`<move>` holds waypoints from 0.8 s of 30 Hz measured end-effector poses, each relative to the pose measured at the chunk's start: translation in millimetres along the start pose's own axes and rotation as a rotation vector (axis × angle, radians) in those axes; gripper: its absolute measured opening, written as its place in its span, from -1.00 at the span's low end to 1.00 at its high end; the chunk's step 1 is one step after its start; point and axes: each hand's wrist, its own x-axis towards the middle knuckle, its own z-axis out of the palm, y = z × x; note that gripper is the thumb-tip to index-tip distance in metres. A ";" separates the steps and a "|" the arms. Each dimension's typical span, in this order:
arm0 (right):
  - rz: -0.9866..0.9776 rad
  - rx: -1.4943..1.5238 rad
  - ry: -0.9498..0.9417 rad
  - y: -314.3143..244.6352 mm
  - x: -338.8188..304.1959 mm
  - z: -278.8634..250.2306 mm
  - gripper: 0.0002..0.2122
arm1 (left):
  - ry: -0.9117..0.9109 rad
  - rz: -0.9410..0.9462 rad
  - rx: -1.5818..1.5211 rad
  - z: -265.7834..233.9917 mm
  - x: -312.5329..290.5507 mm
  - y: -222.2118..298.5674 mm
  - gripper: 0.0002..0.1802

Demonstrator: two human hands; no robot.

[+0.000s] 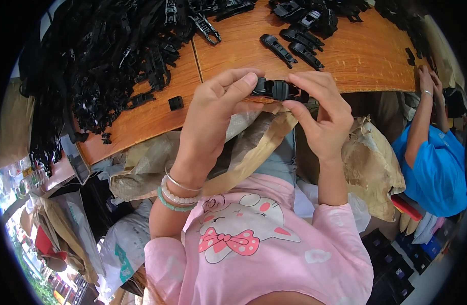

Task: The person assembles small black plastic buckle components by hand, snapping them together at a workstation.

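Note:
Between my two hands, just in front of the table's near edge, is a long black plastic part with a boxy middle. My left hand pinches its left end between thumb and fingers. At the other end, the thumb and fingers of my right hand close on it, hiding some of that end. Beyond them on the wooden table lie several similar elongated black pieces. A small black block sits left of my left hand, close to the edge.
A big heap of black plastic parts covers the table's left side, and a smaller pile lies at the back. Sacks and brown paper hang below the edge. At the right, another person in a blue shirt works at the table.

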 end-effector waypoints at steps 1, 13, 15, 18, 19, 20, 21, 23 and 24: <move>-0.031 -0.085 0.010 -3.0 0.0 1.4 -0.64 | 0.018 0.035 0.051 2.0 -2.7 -1.0 -0.63; -0.113 -0.105 -0.071 -10.2 3.2 -6.5 -0.63 | -0.049 0.054 0.144 11.8 -13.1 -2.1 -0.71; -0.125 -0.129 -0.088 -11.6 1.7 -3.7 -0.63 | -0.112 -0.044 0.120 11.9 -11.9 -2.8 -0.71; -0.109 -0.109 -0.089 -11.8 -1.0 -1.4 -0.63 | -0.089 -0.059 0.237 15.3 -11.6 -3.4 -0.77; -0.083 -0.066 -0.071 -11.2 -1.6 -1.0 -0.63 | -0.116 -0.039 0.198 15.4 -11.7 -3.8 -0.79; -0.082 -0.064 -0.071 -10.2 -2.7 -0.9 -0.63 | -0.143 -0.018 0.159 15.4 -11.5 -4.1 -0.81; -0.074 -0.065 -0.071 -9.2 -4.9 -0.9 -0.63 | -0.143 -0.020 0.159 13.8 -10.8 -5.2 -0.81; -0.067 -0.069 -0.068 -8.8 -9.4 -0.9 -0.63 | -0.180 -0.051 0.199 8.6 -8.2 -7.1 -0.79; -0.019 -0.047 -0.072 -9.7 -12.0 -0.6 -0.64 | -0.185 -0.051 0.201 9.0 -6.3 -5.2 -0.79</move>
